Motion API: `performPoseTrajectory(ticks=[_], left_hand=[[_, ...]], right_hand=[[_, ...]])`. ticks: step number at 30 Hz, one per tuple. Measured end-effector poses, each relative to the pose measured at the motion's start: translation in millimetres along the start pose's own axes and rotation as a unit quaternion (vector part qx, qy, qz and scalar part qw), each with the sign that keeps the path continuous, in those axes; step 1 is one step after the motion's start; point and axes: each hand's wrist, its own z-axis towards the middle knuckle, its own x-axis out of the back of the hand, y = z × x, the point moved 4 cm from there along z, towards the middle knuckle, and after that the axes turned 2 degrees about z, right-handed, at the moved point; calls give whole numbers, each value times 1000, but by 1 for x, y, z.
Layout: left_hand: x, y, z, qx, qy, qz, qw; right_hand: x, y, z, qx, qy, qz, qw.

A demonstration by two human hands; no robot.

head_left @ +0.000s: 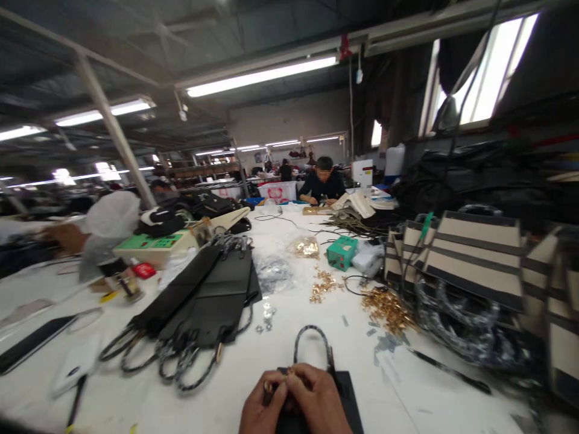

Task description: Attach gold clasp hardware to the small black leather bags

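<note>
At the front edge, my left hand [263, 402] and my right hand [320, 399] meet with bent fingers and thumbs pressed together. Between the fingertips shows a small gold-coloured metal piece [288, 373], mostly hidden by them. Under both hands lies a black bag panel [348, 395]. Its looped handle [312, 329], wrapped in clear film, points away from me. To the left, black bag panels [221, 301] with similar wrapped handles are stacked. Ahead on the right are loose gold-coloured fittings [386, 308] and thin grey metal plates [388, 343].
Striped beige-and-black bag panels [474, 253] with wrapped handles are piled at right. A black pen [447, 369] lies before them. A green box [341, 252] stands mid-table. At left are a green-topped machine [156, 244] and a phone [34, 343]. A person [323, 184] sits at the far end.
</note>
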Motion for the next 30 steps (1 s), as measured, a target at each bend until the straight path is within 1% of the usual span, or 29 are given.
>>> performPoseTrajectory(ticks=[2,4,7,11,15,17,19,23,27,30], left_hand=[[1,-2,0,-20,-29,-10,999],[3,-5,0,-31,-44,-14,998],[4,-9,-3,-43,-53,-19,998],[0,-7,-7,-32,-63,-49,996],[-1,-6,-8,-5,-51,-78,996],[-1,-6,-7,0,-49,-79,996],[1,-5,-6,-9,-44,-63,997],[5,-6,-6,-28,-10,-15,999],[3,-8,-7,-27,-12,-15,999],[2,-10,-7,-22,-10,-16,1000]], right_hand=[[2,-2,-2,9,-9,-38,999],[3,-1,-3,7,-22,-60,998],[4,1,-4,1,-36,-64,997],[4,3,-5,-25,-41,-46,998],[3,3,-5,-57,-59,-28,996],[2,4,-5,-63,-63,-30,996],[2,6,-5,-60,-67,-38,995],[2,11,-5,-65,-71,-50,994],[2,11,-5,-70,-83,-44,993],[2,9,-4,-63,-71,-42,995]])
